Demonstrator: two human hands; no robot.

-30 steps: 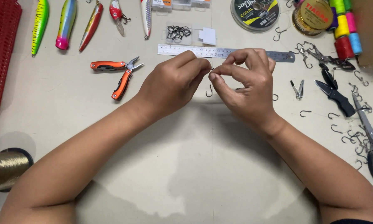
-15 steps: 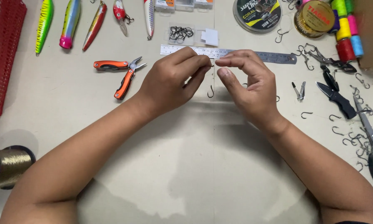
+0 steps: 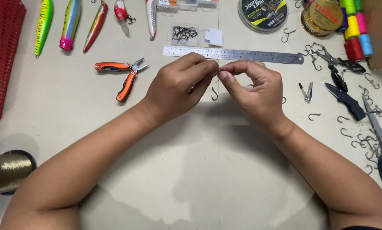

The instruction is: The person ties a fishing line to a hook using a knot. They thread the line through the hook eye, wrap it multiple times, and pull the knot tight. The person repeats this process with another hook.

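My left hand and my right hand meet fingertip to fingertip over the middle of the pale table. Between them they pinch the top of a small dark fish hook, whose bend hangs down below the fingers. Any line on the hook is too fine to see. A steel ruler lies just beyond the hands.
Orange-handled pliers lie to the left, colourful lures at the back left, a red basket at the far left. Loose hooks, scissors, a black folding knife and thread spools crowd the right. A gold line spool stands near left.
Both hands have shifted slightly toward the ruler and their fingertips have closed tighter on the hook's top. The hook still hangs between them.
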